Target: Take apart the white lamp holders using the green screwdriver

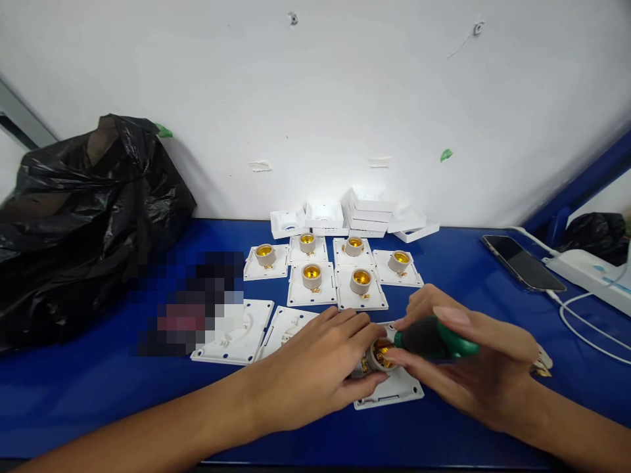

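My left hand (320, 364) is closed about a lamp socket (380, 356), a pale ring with a brass-coloured threaded inside. The socket sits on a white square plate (394, 391) near the front of the table. In my right hand (493, 371) is a screwdriver (438, 338) with a green and black handle. It is tilted, its tip end toward the socket opening; fingers hide the exact contact. Two white plates, a left one (246, 338) and one (279, 322) partly behind my left hand, lie without visible sockets.
Several plates with sockets (361, 281) stand on the blue table (148, 407). White box-shaped covers (324, 213) are stacked by the wall. A black plastic bag (93, 217) fills the left. At right are a phone (522, 261), a cable and a power strip (591, 279). One patch is blurred.
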`<state>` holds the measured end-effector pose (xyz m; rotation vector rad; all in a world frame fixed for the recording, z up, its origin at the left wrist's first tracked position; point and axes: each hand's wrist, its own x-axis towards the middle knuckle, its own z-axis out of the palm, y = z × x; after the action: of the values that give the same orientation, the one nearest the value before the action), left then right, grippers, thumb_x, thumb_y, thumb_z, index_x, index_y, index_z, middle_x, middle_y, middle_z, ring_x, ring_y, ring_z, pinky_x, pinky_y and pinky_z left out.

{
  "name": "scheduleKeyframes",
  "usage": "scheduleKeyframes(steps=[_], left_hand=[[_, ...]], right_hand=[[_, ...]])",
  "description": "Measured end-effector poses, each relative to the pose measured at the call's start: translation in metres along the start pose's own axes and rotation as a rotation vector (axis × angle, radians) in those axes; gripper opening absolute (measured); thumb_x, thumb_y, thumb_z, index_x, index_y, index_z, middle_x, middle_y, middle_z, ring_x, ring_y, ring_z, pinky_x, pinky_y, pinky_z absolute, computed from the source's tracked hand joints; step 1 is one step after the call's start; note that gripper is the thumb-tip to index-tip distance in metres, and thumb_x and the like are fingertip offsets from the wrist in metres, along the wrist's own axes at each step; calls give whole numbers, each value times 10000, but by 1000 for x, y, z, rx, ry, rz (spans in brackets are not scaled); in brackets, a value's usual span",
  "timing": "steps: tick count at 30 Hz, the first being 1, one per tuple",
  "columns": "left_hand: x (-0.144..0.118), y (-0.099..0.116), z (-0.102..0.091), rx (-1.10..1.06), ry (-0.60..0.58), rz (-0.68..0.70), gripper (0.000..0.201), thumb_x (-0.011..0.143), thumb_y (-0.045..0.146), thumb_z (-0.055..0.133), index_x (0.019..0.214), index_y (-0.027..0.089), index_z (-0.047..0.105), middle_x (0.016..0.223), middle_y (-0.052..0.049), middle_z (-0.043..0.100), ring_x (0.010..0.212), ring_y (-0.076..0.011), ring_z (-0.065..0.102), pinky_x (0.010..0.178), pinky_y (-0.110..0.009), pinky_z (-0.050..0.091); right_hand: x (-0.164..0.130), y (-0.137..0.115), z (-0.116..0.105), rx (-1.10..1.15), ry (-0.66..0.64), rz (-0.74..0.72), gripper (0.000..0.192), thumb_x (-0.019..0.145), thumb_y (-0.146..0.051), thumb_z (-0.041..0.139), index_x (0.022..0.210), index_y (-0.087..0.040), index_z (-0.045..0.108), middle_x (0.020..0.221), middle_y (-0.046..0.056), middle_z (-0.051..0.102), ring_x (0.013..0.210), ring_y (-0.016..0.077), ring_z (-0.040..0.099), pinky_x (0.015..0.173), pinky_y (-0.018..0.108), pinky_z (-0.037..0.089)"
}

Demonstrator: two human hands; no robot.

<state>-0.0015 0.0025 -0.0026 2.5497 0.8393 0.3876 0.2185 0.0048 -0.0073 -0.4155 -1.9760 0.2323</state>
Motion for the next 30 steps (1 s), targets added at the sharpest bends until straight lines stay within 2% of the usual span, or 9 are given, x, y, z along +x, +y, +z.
scheduleKeyframes(steps=[3,5,7,11,15,20,23,27,30], left_hand=[[0,-1,1,-14,24,5,183,1005,334,674,1121,225,584,1122,-42,671,1055,-252,657,952,-414,509],[-1,-1,1,-14,27,5,202,1000,338,683,1135,224,587,1119,-42,673,1054,-252,658,978,-426,504],[-1,-1,1,-10,19,3,232,998,338,687,1164,218,578,1127,-51,674,1074,-261,658,998,-440,498],[0,-1,0,0,11,5,234,1011,311,653,1208,216,567,1138,-60,678,1091,-270,661,978,-436,509],[0,-1,0,-1,15,9,262,1011,335,651,1230,217,568,1176,-74,686,1146,-284,651,1017,-455,499],[-1,-2,2,-3,32,16,247,1006,331,654,1211,220,571,1160,-69,686,1112,-274,664,1023,-461,502],[0,-2,2,0,40,14,229,999,327,665,1181,219,578,1138,-61,686,1084,-273,667,978,-444,516],[0,-1,0,-19,28,6,210,993,322,689,1143,221,581,1140,-47,678,1096,-266,658,964,-420,513],[0,0,0,-15,28,-1,219,997,325,688,1151,221,571,1143,-45,670,1100,-269,653,979,-432,504]], right_hand=[[-6,0,-2,-6,-61,63,926,866,-13,694,1628,-325,270,1126,88,719,913,248,710,680,422,646],[-7,0,-2,-4,-76,84,942,872,30,634,1643,-325,224,1176,107,692,1005,267,709,714,430,657],[-5,-1,-2,13,-66,52,949,854,58,642,1630,-331,259,1045,70,702,949,253,712,677,401,648],[5,-1,-2,-42,-43,-24,910,831,-12,755,1574,-363,363,806,-21,673,654,191,630,555,351,572],[7,-1,-2,3,-99,-43,923,862,10,652,1622,-324,248,842,2,714,721,214,676,598,378,583],[4,-2,-4,-98,-89,20,750,845,-63,737,1455,-400,460,802,-35,677,586,172,596,532,334,538],[4,-3,-6,-75,-108,3,807,867,-53,704,1525,-402,395,784,-35,645,606,175,594,558,350,554],[0,-1,-6,21,-117,48,937,854,45,631,1634,-302,244,1123,93,703,916,237,709,695,405,645],[-3,2,-5,9,-95,69,951,836,45,671,1626,-302,271,1259,119,672,998,248,711,739,420,667]])
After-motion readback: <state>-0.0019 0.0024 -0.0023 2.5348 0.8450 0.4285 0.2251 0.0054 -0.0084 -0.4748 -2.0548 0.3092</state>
